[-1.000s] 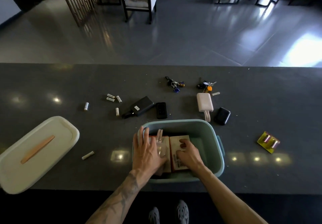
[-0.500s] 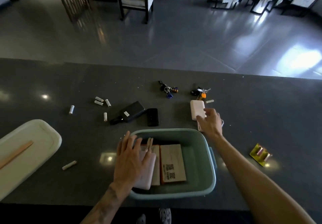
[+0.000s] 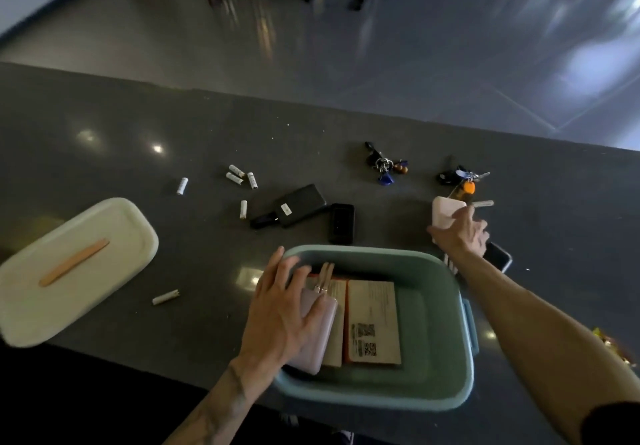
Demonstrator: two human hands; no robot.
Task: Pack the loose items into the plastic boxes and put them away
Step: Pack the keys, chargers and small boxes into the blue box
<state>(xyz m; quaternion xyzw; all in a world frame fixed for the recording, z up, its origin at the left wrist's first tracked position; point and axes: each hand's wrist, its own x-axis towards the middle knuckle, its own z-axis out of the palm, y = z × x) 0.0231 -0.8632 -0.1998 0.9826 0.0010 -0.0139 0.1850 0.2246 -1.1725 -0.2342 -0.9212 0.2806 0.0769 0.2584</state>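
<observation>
A teal plastic box [image 3: 433, 389] stands at the table's near edge. Inside lie a lilac power bank [image 3: 320, 337] with a looped cord and two flat cardboard packs [image 3: 374, 323]. My left hand [image 3: 277, 309] rests with spread fingers on the lilac power bank, at the box's left wall. My right hand [image 3: 459, 235] reaches past the box's far right corner and grips a pink power bank [image 3: 445, 212]. The box's cream lid [image 3: 72, 271] with a wooden handle lies to the left.
Loose on the dark table [image 3: 104, 153]: several white batteries [image 3: 242, 177], a black power bank [image 3: 294, 205], a small black case [image 3: 341, 222], two key bunches [image 3: 386, 165] [image 3: 462, 177], another dark case [image 3: 498, 255] under my right wrist, a yellow pack [image 3: 606, 339] at the right.
My right hand left the box and reached out to the pink power bank, where it now closes on it. My left hand stays on the lilac power bank.
</observation>
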